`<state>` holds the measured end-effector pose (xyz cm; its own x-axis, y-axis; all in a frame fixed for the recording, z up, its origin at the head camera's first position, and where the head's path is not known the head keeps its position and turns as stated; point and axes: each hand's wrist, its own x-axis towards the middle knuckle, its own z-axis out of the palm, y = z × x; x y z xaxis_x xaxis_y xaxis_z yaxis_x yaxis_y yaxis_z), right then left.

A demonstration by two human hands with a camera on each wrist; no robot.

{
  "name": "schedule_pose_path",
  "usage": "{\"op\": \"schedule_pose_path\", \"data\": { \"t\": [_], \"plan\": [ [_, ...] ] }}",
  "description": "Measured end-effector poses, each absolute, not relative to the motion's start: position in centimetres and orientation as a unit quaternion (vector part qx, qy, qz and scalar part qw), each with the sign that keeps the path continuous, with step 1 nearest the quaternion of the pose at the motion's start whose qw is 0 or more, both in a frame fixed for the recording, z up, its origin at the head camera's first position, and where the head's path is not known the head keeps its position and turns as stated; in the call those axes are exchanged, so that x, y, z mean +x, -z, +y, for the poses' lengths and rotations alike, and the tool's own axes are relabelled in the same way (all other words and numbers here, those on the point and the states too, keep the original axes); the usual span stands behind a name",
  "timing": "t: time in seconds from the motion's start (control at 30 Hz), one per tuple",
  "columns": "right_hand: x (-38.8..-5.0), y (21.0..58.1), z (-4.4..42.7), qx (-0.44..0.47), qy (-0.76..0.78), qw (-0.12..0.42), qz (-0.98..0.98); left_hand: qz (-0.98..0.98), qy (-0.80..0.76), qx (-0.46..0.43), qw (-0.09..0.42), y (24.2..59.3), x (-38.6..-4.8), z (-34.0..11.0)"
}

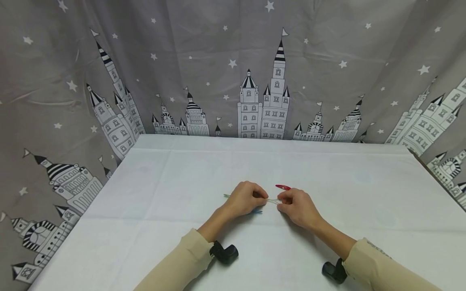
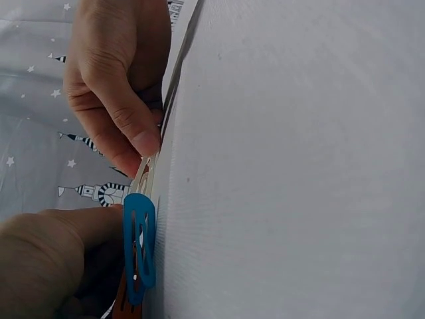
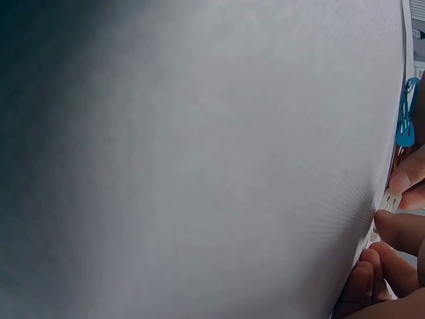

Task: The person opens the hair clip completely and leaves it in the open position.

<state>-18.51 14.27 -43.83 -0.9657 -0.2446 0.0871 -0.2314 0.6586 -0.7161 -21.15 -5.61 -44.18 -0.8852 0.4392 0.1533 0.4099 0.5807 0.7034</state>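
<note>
A cream-white snap hair clip (image 1: 273, 200) spans the small gap between the two hands, just above the white cloth. My left hand (image 1: 245, 198) pinches one end of it between thumb and fingertip. The other end is pinched by my right hand (image 1: 300, 208). A blue snap hair clip (image 2: 139, 249) is beside my left hand, partly under it in the head view. Behind the blue one, an orange-brown clip (image 2: 123, 299) shows in part. A red hair clip (image 1: 282, 187) lies just beyond my right fingers. The tip of a green clip (image 1: 226, 195) sticks out left of my left hand.
A white cloth (image 1: 145, 202) covers the table. Behind and around it hangs a grey curtain (image 1: 204, 48) printed with castles and stars. Each wrist carries a black camera, one on the left (image 1: 225, 254) and one on the right (image 1: 334, 273).
</note>
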Motion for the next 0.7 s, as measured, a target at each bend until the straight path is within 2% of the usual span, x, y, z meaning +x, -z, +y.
{"op": "schedule_pose_path", "data": {
  "t": [0.7],
  "plan": [
    [-18.57,43.77,14.28,-0.115,0.409,0.017,0.905,0.895,-0.393,0.206,0.036,44.15,-21.13,-5.28]
  ]
}}
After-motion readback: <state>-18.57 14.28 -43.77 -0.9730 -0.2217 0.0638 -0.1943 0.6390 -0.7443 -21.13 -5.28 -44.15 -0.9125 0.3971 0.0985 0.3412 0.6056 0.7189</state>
